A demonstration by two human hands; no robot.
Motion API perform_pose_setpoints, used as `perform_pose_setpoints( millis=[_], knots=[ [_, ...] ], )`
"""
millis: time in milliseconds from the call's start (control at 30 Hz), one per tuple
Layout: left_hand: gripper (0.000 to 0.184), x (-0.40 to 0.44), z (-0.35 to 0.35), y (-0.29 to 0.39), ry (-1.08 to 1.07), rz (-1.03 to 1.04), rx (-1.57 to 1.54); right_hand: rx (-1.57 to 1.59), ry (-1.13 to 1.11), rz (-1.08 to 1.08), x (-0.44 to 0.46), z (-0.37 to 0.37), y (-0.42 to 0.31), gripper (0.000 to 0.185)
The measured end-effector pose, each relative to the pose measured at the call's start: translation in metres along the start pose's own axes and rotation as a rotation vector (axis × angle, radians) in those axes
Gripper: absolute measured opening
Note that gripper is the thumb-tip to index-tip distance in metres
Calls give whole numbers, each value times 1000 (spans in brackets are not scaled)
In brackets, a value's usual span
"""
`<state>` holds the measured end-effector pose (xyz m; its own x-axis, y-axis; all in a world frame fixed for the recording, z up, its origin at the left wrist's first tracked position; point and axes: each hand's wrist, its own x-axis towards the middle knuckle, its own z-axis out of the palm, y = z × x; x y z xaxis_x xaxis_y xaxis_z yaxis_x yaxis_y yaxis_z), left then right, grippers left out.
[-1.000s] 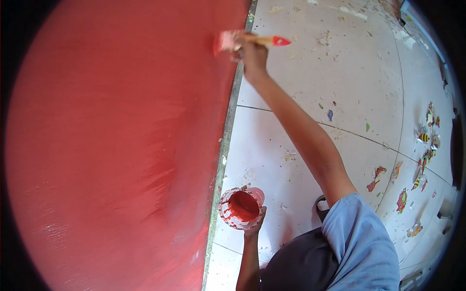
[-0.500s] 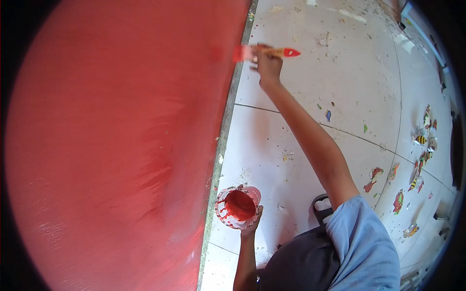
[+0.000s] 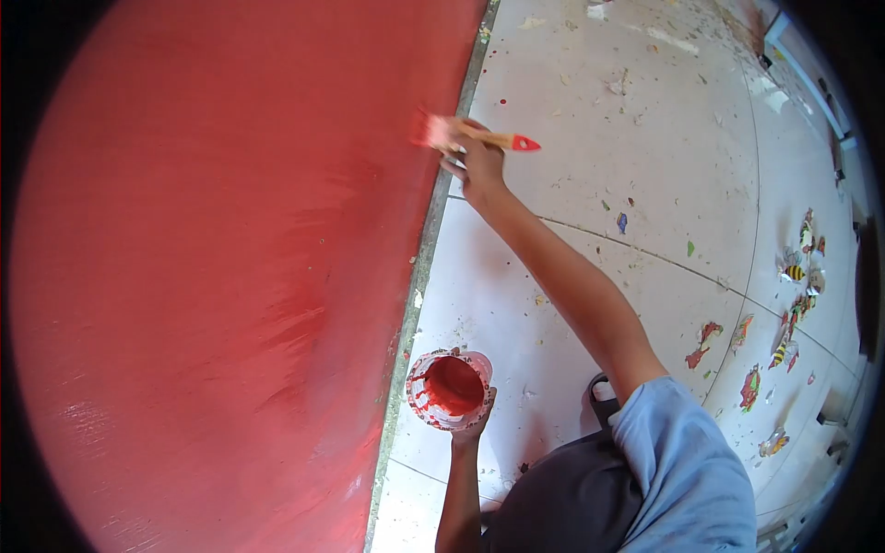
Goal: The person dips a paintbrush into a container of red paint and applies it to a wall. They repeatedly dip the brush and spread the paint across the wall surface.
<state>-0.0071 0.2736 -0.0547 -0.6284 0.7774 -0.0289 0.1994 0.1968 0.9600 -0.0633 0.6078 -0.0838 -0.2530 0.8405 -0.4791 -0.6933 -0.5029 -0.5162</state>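
Paintbrush [image 3: 487, 137], just one, in the upper middle of the view, with a flat, broad head of pale bristles soaked red at the tip and a slim tan handle, wood by the look, ending in a red tip with a small hole. Two hands in sight, both occupied: right hand [image 3: 481, 168] closed around the brush near the base of the bristles, left hand [image 3: 475, 426] curled around one round container [image 3: 431, 411] lower down. Bristles over the edge of one large red surface [image 3: 230, 230]; contact or a slight gap, cannot tell. Smooth and even in the upper part of that surface, streaky and ragged lower down, with small glossy patches near the bottom left. Container open at the top, thin-walled, plastic by the look, with a patterned rim, red paint [image 3: 455, 385] inside and several red drips down the pale inner wall. One narrow, rough grey-green strip [image 3: 419, 276] along the red surface, then a floor [image 3: 590, 175] of large, pale, smooth tiles with thin dark joints, littered with crumbs and flakes. On those tiles: one blue scrap [image 3: 622, 223], one bright green scrap [image 3: 690, 248], one round dark red spot [image 3: 503, 101], and, farther right, a loose scatter of colourful cutouts [image 3: 749, 389], at least two with black-and-yellow stripes, too small to count surely.
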Motion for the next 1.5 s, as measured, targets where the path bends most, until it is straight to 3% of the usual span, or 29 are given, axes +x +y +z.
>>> perform_pose_setpoints(
  millis=[100, 200, 333, 433, 533, 567, 600, 667, 767, 867, 1000, 1200, 1333, 1500],
  knots=[
    [69, -1, -2, 3, -20, 18, 32, -84, 168, -113, 11, -37, 4, 30],
    [66, -2, -2, 5, -31, 25, 52, -238, 90, -222, 14, -30, 11, 28],
    [62, -1, -2, 8, -36, 34, 67, 37, -96, -172, -29, 39, -29, 26],
    [59, 0, -2, 10, -38, 38, 76, 130, -182, -243, -37, 30, -62, 23],
    [56, 0, -1, 10, -38, 45, 81, -221, 92, -343, 1, -1, -37, 22],
    [55, 0, -1, 11, -40, 49, 81, -347, 87, -380, 21, -17, -13, 21],
    [54, 0, -1, 11, -45, 55, 85, -389, 107, -265, 24, -16, -5, 22],
    [52, 0, -1, 14, -54, 65, 103, -254, -29, -266, 6, 8, 3, 23],
    [49, 5, -2, 19, -56, 88, 133, 3, -148, -241, -24, 38, -41, 25],
    [49, 10, -4, 18, -51, 97, 128, -94, -96, -352, -20, 20, -61, 27],
    [51, 9, -3, 15, -49, 97, 114, -408, 50, -220, 11, -15, -19, 25],
    [54, 10, -6, 16, -56, 100, 127, -217, -187, -304, -22, 4, -28, 21],
    [56, 14, -7, 14, -48, 108, 124, -367, 34, -281, -3, -41, 0, 20],
    [58, 14, -7, 15, -58, 114, 128, -271, -115, -215, -38, -2, 0, 21]
  ],
)
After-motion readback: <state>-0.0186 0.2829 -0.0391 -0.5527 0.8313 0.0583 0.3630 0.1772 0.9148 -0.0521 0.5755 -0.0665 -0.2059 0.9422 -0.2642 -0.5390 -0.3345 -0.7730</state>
